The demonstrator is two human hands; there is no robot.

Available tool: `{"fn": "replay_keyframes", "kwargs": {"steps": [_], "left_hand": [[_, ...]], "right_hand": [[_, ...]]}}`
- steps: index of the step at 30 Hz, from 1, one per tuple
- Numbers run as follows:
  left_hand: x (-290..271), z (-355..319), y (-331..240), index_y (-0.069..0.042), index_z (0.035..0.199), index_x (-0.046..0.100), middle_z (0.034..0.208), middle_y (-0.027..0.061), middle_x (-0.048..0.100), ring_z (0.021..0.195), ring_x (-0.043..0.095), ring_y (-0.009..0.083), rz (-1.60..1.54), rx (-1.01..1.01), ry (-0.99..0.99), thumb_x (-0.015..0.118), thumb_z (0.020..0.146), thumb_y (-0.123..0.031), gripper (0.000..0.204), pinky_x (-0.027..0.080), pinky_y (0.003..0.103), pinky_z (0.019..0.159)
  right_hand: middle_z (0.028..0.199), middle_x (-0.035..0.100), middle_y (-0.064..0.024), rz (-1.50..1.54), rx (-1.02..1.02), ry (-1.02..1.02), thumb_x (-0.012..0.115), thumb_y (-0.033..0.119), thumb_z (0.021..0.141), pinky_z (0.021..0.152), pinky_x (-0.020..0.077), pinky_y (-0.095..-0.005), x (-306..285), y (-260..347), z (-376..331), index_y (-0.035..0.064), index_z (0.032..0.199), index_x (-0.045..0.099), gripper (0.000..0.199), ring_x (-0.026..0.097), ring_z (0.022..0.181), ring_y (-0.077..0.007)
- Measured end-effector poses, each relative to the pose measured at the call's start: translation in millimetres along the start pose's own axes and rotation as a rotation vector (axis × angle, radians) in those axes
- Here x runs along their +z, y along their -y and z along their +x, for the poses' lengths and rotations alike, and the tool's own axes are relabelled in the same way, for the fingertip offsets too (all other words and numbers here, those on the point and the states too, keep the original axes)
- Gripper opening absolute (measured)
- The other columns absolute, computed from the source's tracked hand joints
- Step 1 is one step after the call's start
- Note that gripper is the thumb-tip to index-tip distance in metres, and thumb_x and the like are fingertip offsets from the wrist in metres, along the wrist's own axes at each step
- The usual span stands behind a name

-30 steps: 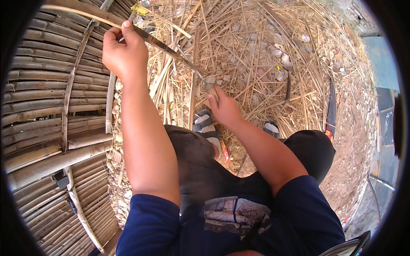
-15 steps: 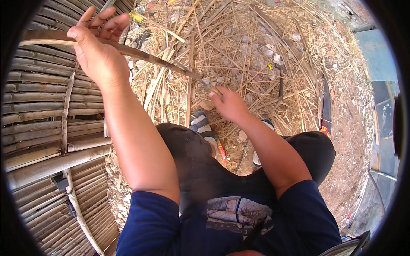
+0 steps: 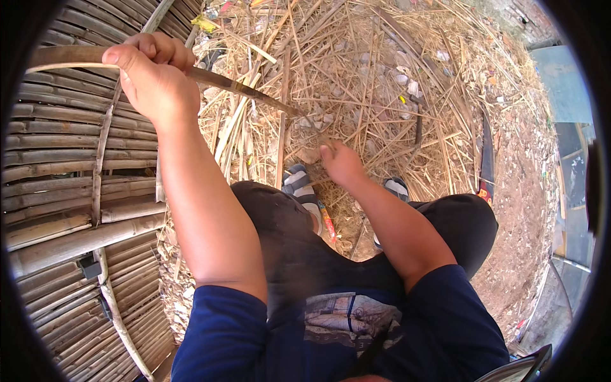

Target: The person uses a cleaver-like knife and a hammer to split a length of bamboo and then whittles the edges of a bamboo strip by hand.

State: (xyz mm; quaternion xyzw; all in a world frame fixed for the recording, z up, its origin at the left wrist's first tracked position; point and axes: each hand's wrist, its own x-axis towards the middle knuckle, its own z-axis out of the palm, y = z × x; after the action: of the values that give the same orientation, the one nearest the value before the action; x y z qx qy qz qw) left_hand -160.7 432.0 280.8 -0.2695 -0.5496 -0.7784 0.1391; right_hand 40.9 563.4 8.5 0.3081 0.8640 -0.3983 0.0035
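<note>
My left hand (image 3: 162, 79) is wrapped round a long, bent bamboo strip (image 3: 235, 87) at the upper left. The strip runs from the left rim past this hand, sloping down to the right, and its narrow far end lies over the litter near the middle. Just right of and below that end is my right hand (image 3: 345, 164), its fingers curled in front of my feet. Whatever it may hold is too small and blurred to name. A gap shows between this hand and the strip's clear part.
A bamboo slat wall (image 3: 57, 149) stands close on the left. Loose bamboo slivers and straw (image 3: 356, 83) cover the ground ahead. A saw (image 3: 487, 159) lies beside my right knee. My sandalled left foot (image 3: 299, 184) is just below the hands. Bluish panels (image 3: 560, 83) stand at the right.
My left hand has closed from spread fingers to a grip on the bamboo strip. My right hand has drawn slightly down and right, away from the strip's end.
</note>
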Motion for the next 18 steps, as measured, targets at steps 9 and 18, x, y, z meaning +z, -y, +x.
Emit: {"fn": "replay_keyframes", "kwargs": {"steps": [9,18], "left_hand": [[-3.6,2.0,-4.3,-0.009,0.077,0.033,0.061,0.0020,0.027,0.056,0.019,0.0161,-0.031,-0.069,-0.108,0.029,0.097,-0.072,0.066,0.020,0.031,0.052],[-4.2,4.0,4.2,-0.010,0.076,0.031,0.062,0.0016,0.028,0.056,0.022,0.0159,0.067,-0.018,-0.145,0.027,0.096,-0.074,0.068,0.022,0.030,0.051]], "right_hand": [[0.088,0.068,-0.0271,0.321,-0.151,-0.188,0.053,0.041,0.098,0.078,0.0513,-0.0522,-9.4,31.3,-3.6,0.0053,0.127,0.055,0.046,0.066,0.088,-0.0472],[0.086,0.067,-0.0288,0.255,-0.044,-0.014,0.054,0.038,0.099,0.076,0.0513,-0.0516,16.8,26.7,-10.3,0.0040,0.130,0.053,0.047,0.067,0.086,-0.0460]]}}
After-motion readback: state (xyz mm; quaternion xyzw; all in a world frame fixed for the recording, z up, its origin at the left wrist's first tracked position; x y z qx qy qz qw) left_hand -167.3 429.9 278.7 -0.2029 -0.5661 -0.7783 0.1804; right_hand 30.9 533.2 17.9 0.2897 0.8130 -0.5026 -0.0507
